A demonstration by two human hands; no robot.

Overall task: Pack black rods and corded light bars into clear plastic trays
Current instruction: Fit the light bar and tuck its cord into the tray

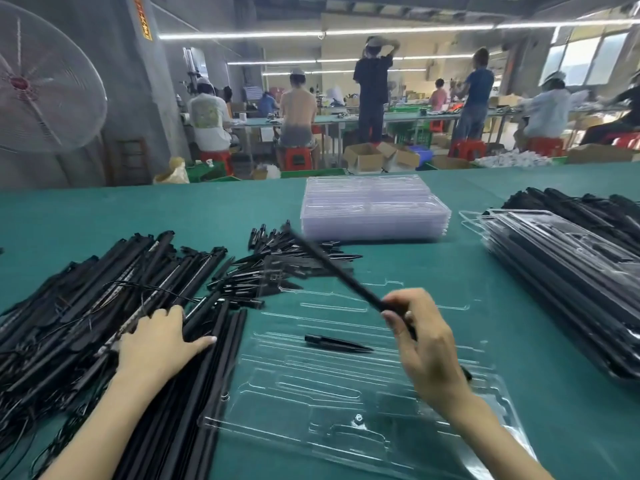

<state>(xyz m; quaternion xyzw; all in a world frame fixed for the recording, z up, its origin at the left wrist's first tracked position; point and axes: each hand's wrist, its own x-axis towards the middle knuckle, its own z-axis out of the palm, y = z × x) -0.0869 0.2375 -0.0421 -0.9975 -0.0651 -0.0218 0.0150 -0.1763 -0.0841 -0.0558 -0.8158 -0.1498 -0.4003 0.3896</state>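
A clear plastic tray (346,403) lies in front of me on the green table, with one short black spike (336,342) in an upper slot. My right hand (426,348) grips a long black rod (332,268) and holds it slanted over the tray, its far end up and to the left. My left hand (159,344) rests flat with straight fingers on a heap of black rods and corded light bars (86,306) at the left.
Loose black spikes (277,261) lie beyond the tray. A stack of empty clear trays (374,209) stands further back. Filled trays (561,271) pile up at the right. The table's far edge borders an aisle with seated workers, boxes and a fan (38,81).
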